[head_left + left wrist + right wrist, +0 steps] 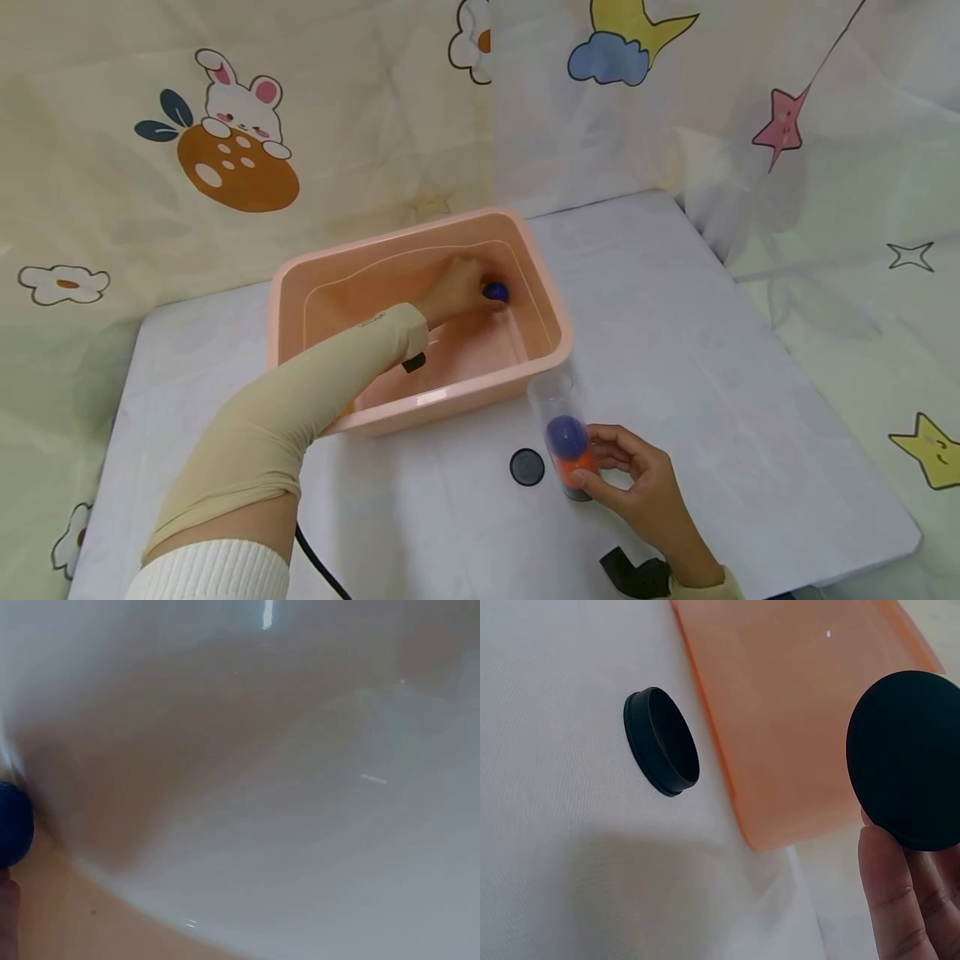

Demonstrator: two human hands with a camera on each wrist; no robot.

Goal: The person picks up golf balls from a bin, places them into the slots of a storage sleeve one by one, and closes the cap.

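Observation:
Inside the pink plastic basin [420,398], near its far right corner, my left hand [457,292] has its fingers and thumb around a blue ball [495,291]. In the left wrist view that ball [13,825] shows at the left edge with a fingertip under it. My right hand [637,479] grips a clear tube [551,390] beside the basin's near right corner. An orange ball [573,468] sits low in the tube, and a blue ball [567,437] lies on top of it. The tube's dark round base [904,761] faces the right wrist camera.
A black round cap [527,467] lies on the white-covered table [435,517] left of the tube. A black cable [318,560] runs at the near edge beside the left arm. Patterned cloth [360,125] hangs behind the table.

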